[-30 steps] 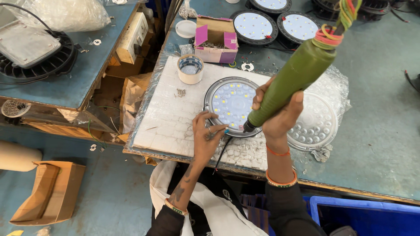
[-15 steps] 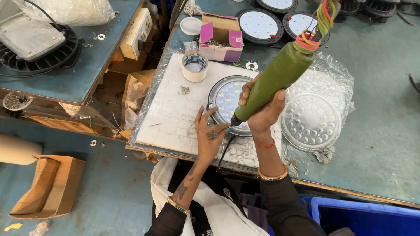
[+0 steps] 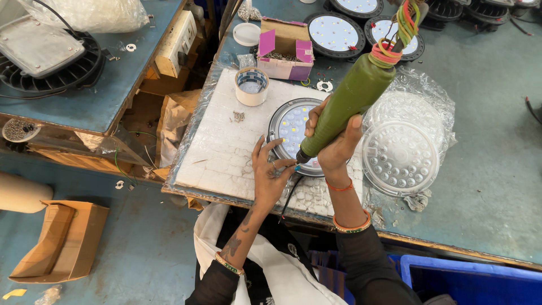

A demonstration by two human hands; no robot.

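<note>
round lamp [image 3: 289, 125], white diodes, seemingly dark-rimmed.

The right hand [image 3: 334, 148] and the green cylindrical power screwdriver [image 3: 353, 99] cover the near right rim of the round grey LED lamp [image 3: 291, 125]; the driver's tip is hidden there. The top edge crops the tool's banded cord and far lamps.
</note>
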